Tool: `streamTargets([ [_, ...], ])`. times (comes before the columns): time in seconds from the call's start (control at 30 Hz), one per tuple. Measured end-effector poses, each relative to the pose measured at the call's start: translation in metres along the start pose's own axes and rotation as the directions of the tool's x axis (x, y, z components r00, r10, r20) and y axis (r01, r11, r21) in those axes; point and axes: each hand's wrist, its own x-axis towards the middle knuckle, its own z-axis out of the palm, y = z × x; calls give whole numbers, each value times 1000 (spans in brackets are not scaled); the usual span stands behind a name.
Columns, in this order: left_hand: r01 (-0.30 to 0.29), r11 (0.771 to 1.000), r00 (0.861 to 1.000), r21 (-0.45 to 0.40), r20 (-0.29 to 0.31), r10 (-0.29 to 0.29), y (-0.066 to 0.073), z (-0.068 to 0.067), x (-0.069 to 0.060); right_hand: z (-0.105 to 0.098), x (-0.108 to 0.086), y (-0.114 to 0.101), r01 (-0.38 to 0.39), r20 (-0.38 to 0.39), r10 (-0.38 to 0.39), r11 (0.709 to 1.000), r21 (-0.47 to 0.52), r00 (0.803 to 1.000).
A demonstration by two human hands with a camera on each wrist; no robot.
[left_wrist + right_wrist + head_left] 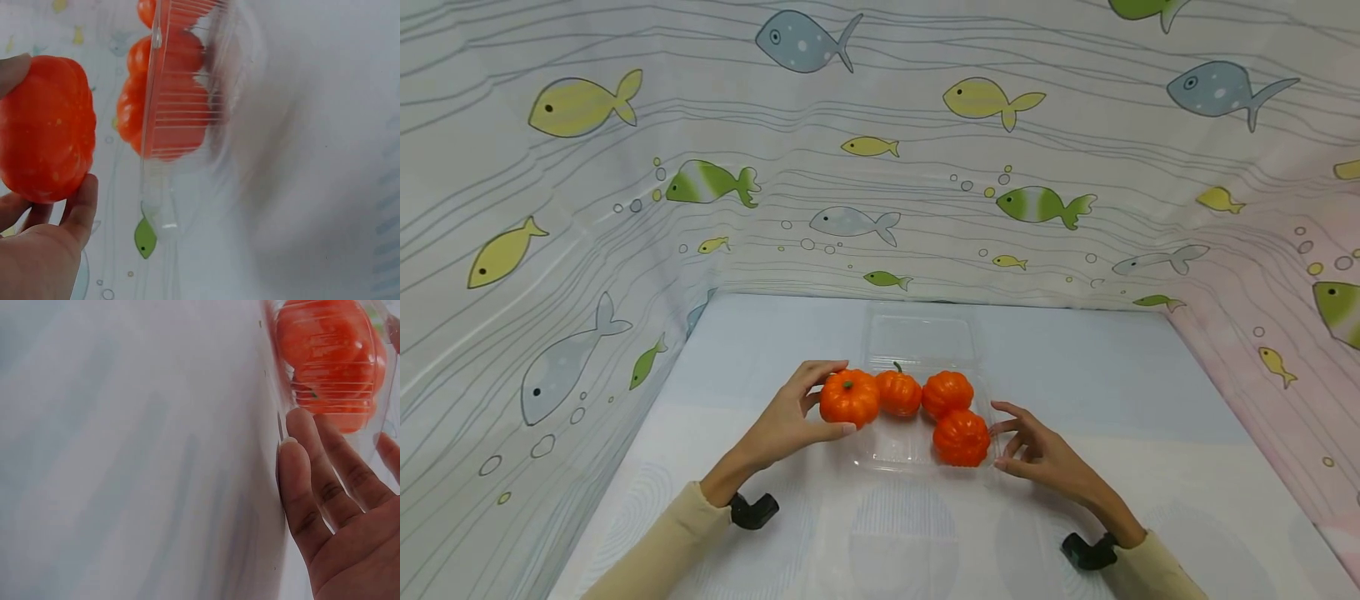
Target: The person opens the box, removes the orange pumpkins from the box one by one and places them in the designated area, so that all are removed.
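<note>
My left hand (785,423) grips a small orange pumpkin (850,400) with a green stem, thumb at the front and fingers behind. In the left wrist view this pumpkin (49,128) is held up beside the wall of a clear plastic box (187,212). Three more orange pumpkins sit in the box: one with a green stem (898,394), one at the back (947,393) and one at the front right (962,438). At the box's right side is my right hand (1047,457), fingers spread and holding nothing. Whether its fingertips touch the box wall, I cannot tell.
The box's clear lid (922,335) lies folded back at the far side. A white table (775,550) with pale patterns bears the box. Behind and on both sides hangs a fish-print curtain (925,183). Each wrist carries a black camera mount (754,511).
</note>
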Motion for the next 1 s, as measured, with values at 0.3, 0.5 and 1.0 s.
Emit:
streamTargets([
  [0.3,11,1000,1000,-9,-26,-11,-9,-10,-4,-1,0,0,-6,17,6,1000,-2,1000],
  [0.5,45,999,998,-25,-41,-46,-12,-16,-6,0,0,1,-6,17,6,1000,-3,1000],
  [1.0,71,997,992,38,-105,-66,-26,-34,-8,0,0,2,-2,22,3,1000,-13,1000],
])
